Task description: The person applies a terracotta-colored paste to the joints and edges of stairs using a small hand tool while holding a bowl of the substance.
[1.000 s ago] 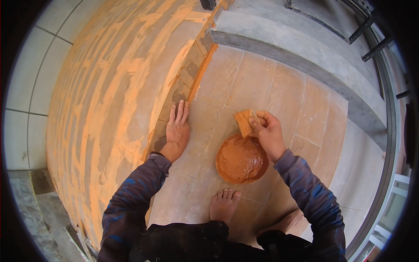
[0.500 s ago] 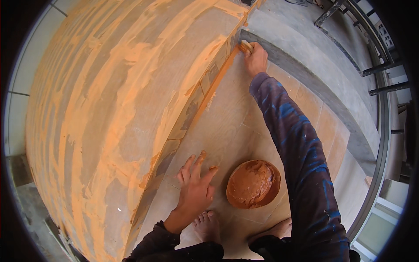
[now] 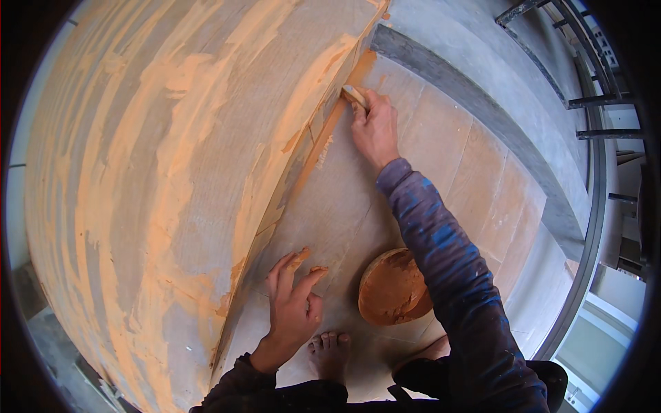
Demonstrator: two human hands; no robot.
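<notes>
My right hand [image 3: 374, 127] grips a small pale, orange-stained pad [image 3: 353, 95] against the orange-smeared joint [image 3: 317, 158] at the foot of the tiled riser. My left hand [image 3: 292, 299] hangs open with bent fingers, orange paste on its fingertips, near the lower end of that riser. A round bowl of orange paste [image 3: 389, 289] stands on the wood-look tiles between my hands, partly hidden by my right sleeve. To the left, a broad wood-look surface [image 3: 138, 172] carries streaks of pale orange.
A grey concrete step [image 3: 468, 89] curves along the back and right of the tiled floor [image 3: 447, 138]. Black metal bars [image 3: 599, 100] and a curved grey rail or frame [image 3: 582, 275] line the right edge. My bare feet [image 3: 329, 351] are at the bottom.
My right hand reached from the bowl to the far corner with the pad, then moved back down along the joint. My left hand left the riser and moved lower, fingers now bent.
</notes>
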